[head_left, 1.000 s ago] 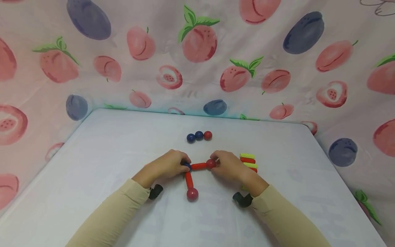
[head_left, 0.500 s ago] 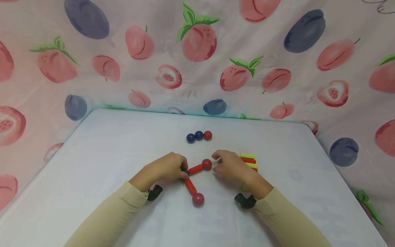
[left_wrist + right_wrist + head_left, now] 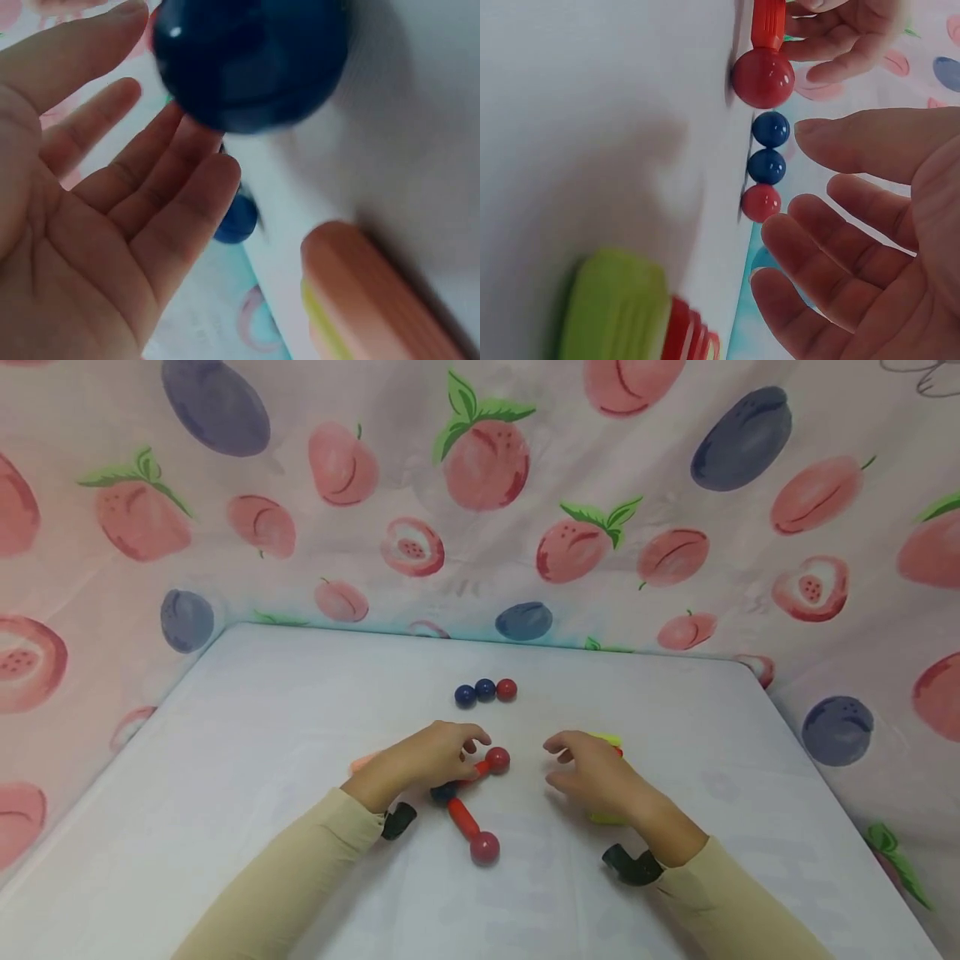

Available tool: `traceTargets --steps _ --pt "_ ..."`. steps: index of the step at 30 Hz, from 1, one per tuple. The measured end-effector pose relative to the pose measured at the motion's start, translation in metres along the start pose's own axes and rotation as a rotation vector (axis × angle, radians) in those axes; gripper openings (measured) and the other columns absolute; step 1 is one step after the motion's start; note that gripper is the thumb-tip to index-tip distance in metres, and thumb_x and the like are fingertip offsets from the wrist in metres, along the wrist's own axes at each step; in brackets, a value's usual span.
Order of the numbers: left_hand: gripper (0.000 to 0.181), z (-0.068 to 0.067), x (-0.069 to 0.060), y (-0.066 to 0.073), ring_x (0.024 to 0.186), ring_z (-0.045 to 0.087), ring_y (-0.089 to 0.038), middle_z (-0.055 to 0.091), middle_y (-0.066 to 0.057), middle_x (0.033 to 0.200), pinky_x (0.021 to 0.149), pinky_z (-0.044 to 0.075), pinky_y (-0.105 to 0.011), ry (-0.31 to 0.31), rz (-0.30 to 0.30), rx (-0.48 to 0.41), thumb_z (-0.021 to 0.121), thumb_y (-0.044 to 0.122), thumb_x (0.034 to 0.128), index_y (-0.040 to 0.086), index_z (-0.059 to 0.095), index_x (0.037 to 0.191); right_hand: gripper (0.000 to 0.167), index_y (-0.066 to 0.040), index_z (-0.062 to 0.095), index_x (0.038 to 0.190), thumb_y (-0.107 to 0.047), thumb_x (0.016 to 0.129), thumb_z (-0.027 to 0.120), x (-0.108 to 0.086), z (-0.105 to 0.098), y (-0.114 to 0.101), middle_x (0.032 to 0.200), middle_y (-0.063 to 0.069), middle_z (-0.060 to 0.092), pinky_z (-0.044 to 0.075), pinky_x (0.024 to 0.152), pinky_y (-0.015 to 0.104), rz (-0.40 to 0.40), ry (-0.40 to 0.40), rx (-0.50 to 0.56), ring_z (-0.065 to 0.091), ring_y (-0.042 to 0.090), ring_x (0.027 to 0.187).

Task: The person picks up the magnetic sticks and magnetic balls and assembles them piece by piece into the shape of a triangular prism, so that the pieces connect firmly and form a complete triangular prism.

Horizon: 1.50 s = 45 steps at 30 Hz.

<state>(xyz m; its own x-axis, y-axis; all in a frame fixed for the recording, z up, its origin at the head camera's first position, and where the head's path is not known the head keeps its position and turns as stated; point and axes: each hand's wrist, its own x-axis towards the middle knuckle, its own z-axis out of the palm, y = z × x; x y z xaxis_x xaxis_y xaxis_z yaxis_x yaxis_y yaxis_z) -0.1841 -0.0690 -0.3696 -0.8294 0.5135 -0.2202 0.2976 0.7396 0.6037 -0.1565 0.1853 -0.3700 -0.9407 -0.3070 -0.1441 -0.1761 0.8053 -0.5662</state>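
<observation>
Two red rods (image 3: 463, 819) run out from one blue ball (image 3: 444, 793) in a V lying on the white table. At their outer ends sit a red ball (image 3: 485, 847) toward the front and another red ball (image 3: 497, 760) farther back. My left hand (image 3: 438, 755) hovers over the blue ball and hides part of the back rod; in the left wrist view its fingers are loosely spread beside the ball (image 3: 251, 64), gripping nothing. To the right, my right hand (image 3: 596, 774) is apart from the V, fingers relaxed around nothing.
Two blue balls (image 3: 476, 693) and a red ball (image 3: 507, 690) stand in a row at the back. Yellow-green rods (image 3: 615, 307) and red rods (image 3: 686, 330) lie beneath my right hand. A peach-coloured rod (image 3: 364, 762) lies left of my left hand.
My right hand has let go of the back red ball and drawn back to the right. The V has turned slightly; my left hand has released the blue ball and lifted rightward.
</observation>
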Motion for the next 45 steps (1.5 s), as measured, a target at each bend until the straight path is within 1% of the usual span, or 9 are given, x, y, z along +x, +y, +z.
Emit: traceTargets --steps 2,6,13,17,21,27,33,38,45 --pt "0.045 0.003 0.005 0.001 0.100 0.062 -0.019 0.067 -0.006 0.114 0.085 0.054 -0.032 -0.007 0.015 -0.005 0.075 0.012 0.0901 0.015 0.062 0.133 0.041 -0.004 0.061 0.128 -0.016 0.091 0.073 -0.004 -0.002 0.004 0.123 0.010 0.063 0.053 0.092 0.045 -0.018 0.009 -0.016 0.060 0.027 0.112" --pt "0.046 0.006 0.011 0.001 0.092 0.061 -0.018 0.067 -0.007 0.113 0.077 0.053 -0.028 -0.019 0.042 0.014 0.073 0.008 0.0896 0.016 0.062 0.134 0.039 -0.003 0.063 0.125 -0.014 0.090 0.074 -0.013 -0.004 0.013 0.118 0.009 0.065 0.053 0.090 0.045 -0.067 0.030 -0.037 0.062 0.026 0.107" --pt "0.043 0.009 0.010 0.000 0.085 0.061 -0.016 0.069 -0.007 0.108 0.072 0.053 -0.026 -0.027 0.044 0.002 0.074 0.005 0.0890 0.015 0.065 0.130 0.037 -0.003 0.064 0.120 -0.013 0.087 0.077 -0.027 -0.007 0.025 0.107 0.005 0.066 0.055 0.084 0.040 -0.116 0.067 -0.056 0.061 0.020 0.096" --pt "0.043 0.008 0.009 -0.001 0.085 0.062 -0.017 0.069 -0.007 0.105 0.073 0.054 -0.027 -0.027 0.027 -0.020 0.075 0.005 0.0883 0.015 0.065 0.129 0.037 -0.002 0.064 0.119 -0.012 0.086 0.078 -0.037 -0.010 0.030 0.108 0.004 0.066 0.055 0.086 0.042 -0.133 0.083 -0.052 0.061 0.021 0.098" --pt "0.039 0.007 0.010 -0.002 0.087 0.062 -0.017 0.068 -0.006 0.104 0.076 0.054 -0.029 -0.021 0.022 -0.012 0.075 0.006 0.0880 0.014 0.065 0.125 0.039 -0.002 0.064 0.120 -0.012 0.086 0.079 -0.046 -0.012 0.035 0.110 0.004 0.065 0.055 0.088 0.044 -0.110 0.067 -0.059 0.061 0.023 0.101" --pt "0.029 0.008 0.015 -0.001 0.092 0.060 -0.018 0.068 -0.004 0.106 0.086 0.052 -0.032 0.026 0.055 0.041 0.076 0.010 0.0882 0.011 0.068 0.116 0.042 -0.005 0.065 0.121 -0.016 0.084 0.082 -0.056 -0.014 0.041 0.114 0.005 0.065 0.055 0.088 0.046 -0.058 0.044 -0.101 0.061 0.024 0.103" --pt "0.035 0.010 0.017 0.000 0.101 0.062 -0.019 0.070 -0.008 0.114 0.095 0.050 -0.034 0.035 0.068 0.060 0.076 0.010 0.0891 0.007 0.068 0.123 0.038 -0.005 0.067 0.117 -0.015 0.083 0.082 -0.066 -0.015 0.047 0.106 0.001 0.064 0.056 0.086 0.044 -0.043 0.037 -0.129 0.061 0.021 0.099" --pt "0.034 0.011 0.018 -0.002 0.102 0.063 -0.019 0.071 -0.006 0.111 0.094 0.050 -0.034 0.042 0.074 0.045 0.075 0.010 0.0895 0.007 0.070 0.123 0.036 -0.007 0.068 0.114 -0.015 0.082 0.083 -0.069 -0.012 0.049 0.105 -0.001 0.065 0.056 0.086 0.044 -0.025 0.038 -0.152 0.062 0.020 0.099" --pt "0.029 0.011 0.015 -0.002 0.095 0.062 -0.017 0.072 -0.003 0.106 0.091 0.051 -0.033 0.064 0.029 0.022 0.076 0.010 0.0892 0.008 0.073 0.118 0.038 -0.008 0.068 0.116 -0.016 0.082 0.083 -0.070 -0.008 0.050 0.111 0.003 0.067 0.054 0.090 0.049 0.010 0.025 -0.191 0.062 0.024 0.103"
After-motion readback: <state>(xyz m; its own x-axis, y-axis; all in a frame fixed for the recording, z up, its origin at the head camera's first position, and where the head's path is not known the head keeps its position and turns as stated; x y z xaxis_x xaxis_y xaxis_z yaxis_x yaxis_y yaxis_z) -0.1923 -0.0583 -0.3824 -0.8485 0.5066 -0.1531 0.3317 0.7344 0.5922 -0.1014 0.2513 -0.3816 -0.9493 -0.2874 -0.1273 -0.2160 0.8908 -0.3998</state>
